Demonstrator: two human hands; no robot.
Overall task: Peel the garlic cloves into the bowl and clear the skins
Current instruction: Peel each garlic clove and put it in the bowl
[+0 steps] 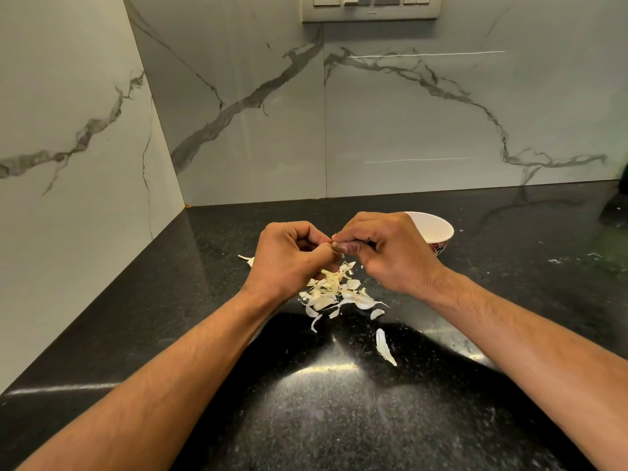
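Note:
My left hand (290, 258) and my right hand (384, 251) meet above the counter, fingertips curled together and pinching a small garlic clove (334, 245) that is almost wholly hidden between them. Right below the hands lies a pile of pale garlic skins (334, 292) on the black counter. One loose skin (384, 346) lies nearer to me, and another skin (247, 259) pokes out left of my left hand. A white bowl (436, 229) with a patterned outside stands just behind my right hand, its contents hidden.
The black speckled counter (306, 402) meets marble walls at the back and left, forming a corner at the back left. A socket and switch panel (370, 6) sits high on the back wall. A dark object (616, 212) stands at the right edge.

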